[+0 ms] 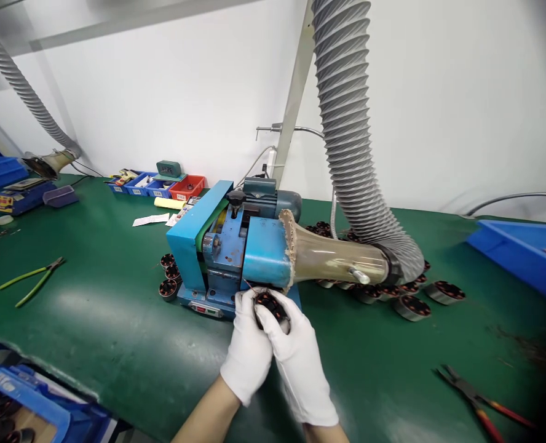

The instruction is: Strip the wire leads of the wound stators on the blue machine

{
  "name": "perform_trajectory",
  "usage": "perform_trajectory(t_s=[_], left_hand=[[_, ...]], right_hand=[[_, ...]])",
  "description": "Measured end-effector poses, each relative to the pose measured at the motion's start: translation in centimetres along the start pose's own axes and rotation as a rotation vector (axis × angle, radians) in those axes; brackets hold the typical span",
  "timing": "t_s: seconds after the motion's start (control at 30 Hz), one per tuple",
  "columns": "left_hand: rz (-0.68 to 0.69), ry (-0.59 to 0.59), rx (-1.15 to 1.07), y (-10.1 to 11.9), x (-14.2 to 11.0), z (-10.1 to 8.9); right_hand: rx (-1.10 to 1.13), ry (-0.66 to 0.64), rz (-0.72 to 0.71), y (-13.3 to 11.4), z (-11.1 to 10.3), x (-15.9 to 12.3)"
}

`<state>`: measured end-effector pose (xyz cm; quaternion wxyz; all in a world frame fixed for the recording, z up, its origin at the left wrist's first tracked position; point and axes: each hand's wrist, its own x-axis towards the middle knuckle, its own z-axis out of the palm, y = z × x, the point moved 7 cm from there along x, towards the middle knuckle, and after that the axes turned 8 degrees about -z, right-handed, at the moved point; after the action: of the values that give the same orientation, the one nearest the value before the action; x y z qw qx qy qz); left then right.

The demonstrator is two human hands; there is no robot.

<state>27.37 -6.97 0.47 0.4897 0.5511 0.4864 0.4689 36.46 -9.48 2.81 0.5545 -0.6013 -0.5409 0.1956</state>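
Note:
Both my hands wear white gloves and hold one motor stator (pixel 272 306), a round metal ring with dark slots and copper windings. My left hand (pixel 249 344) grips its left side, and my right hand (pixel 296 344) curls round its right side with the thumb across its face. A thin wire seems to stick out from its upper left. The stator is held right at the front of a blue belt-driven machine (pixel 266 252), under its hood; whether it touches the machine I cannot tell. A clear funnel (pixel 332 255) joins the hood to a grey hose (pixel 347 111).
More stators (pixel 411 307) lie right of the machine, and several (pixel 168 289) left of it. Green-handled cutters (pixel 35 280) lie left, red-handled pliers (pixel 473 394) front right. Small bins (pixel 187 186) stand at the back. Blue crates sit at right (pixel 522 246) and lower left (pixel 33 394).

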Motion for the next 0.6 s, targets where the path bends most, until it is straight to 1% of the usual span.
perform_trajectory(t_s=[0.1,0.17,0.23,0.3,0.37,0.43,0.47,0.5,0.53,0.57,0.6], left_hand=[[-0.048,-0.012,-0.013,-0.4,-0.8,-0.2],[-0.072,-0.035,-0.005,-0.9,-1.9,-0.8],[-0.073,-0.085,-0.022,-1.3,-3.2,-1.7],[-0.106,-0.165,-0.127,-1.6,-4.4,-2.9],[-0.181,-0.273,-0.302,-1.7,-5.2,-3.9],[-0.250,-0.348,-0.457,-1.5,-5.7,-5.1],[-0.264,-0.357,-0.487,-1.4,-5.7,-5.9],[-0.270,-0.333,-0.468,-1.6,-5.6,-6.9],[-0.270,-0.278,-0.387,-2.0,-5.3,-8.2],[-0.266,-0.198,-0.241,-2.6,-5.0,-9.9],[-0.263,-0.099,-0.044,-3.4,-4.6,-11.9]], right_hand=[[-0.030,0.018,0.015,-0.1,-0.3,-0.8],[-0.048,0.024,0.019,-0.2,-0.5,-2.1],[-0.038,0.022,0.011,-0.6,-0.6,-3.9],[0.039,-0.003,-0.025,-1.2,-0.6,-5.5],[0.158,-0.035,-0.056,-1.6,-0.5,-6.6],[0.199,-0.068,-0.052,-1.3,-0.3,-7.1],[0.174,-0.090,-0.031,-0.7,-0.2,-7.2],[0.125,-0.127,-0.005,0.0,0.1,-7.3],[0.064,-0.172,0.017,0.8,0.4,-7.3],[0.009,-0.219,0.030,1.7,0.9,-7.5],[-0.030,-0.279,0.034,2.6,1.4,-7.8]])
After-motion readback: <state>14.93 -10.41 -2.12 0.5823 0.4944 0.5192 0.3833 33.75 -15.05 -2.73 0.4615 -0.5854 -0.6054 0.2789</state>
